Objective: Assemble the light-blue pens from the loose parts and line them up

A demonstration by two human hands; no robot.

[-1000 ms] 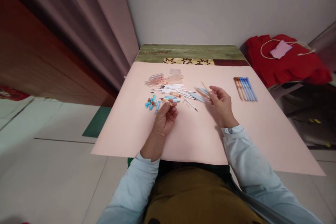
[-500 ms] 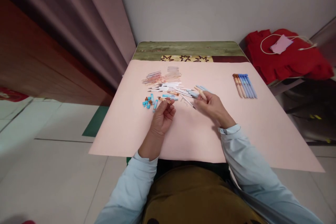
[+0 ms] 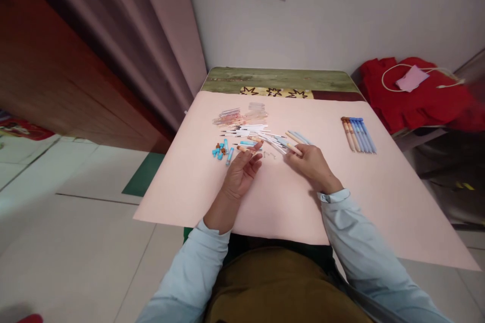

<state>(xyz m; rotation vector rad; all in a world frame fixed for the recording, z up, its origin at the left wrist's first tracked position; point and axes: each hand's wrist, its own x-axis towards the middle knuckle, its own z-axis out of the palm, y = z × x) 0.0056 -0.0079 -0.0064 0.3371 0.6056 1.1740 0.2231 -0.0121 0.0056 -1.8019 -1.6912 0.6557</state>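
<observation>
My left hand (image 3: 242, 174) is closed, thumb against fingers, on a short orange pen part (image 3: 242, 149). My right hand (image 3: 312, 164) pinches a cream pen barrel (image 3: 294, 148) low over the table. Just past its fingertips lie light-blue and cream barrels (image 3: 303, 137). White pen refills (image 3: 252, 129) spread in a loose pile in front of both hands. Short blue tubes (image 3: 230, 155) and small blue and brown caps (image 3: 219, 150) lie left of my left hand. Tiny clear parts (image 3: 270, 155), perhaps clips or springs, lie between the hands.
A row of assembled brown and blue pens (image 3: 358, 135) lies at the right. Clear and pinkish plastic pieces (image 3: 238, 115) are heaped at the back left. The pink sheet (image 3: 182, 186) covers the table. Red cloth (image 3: 394, 103) with a white cable is beyond its right edge.
The view has shifted, so the table sits slightly lower and further right. My right hand has lowered the cream barrel toward the pile. My left hand keeps much the same pose.
</observation>
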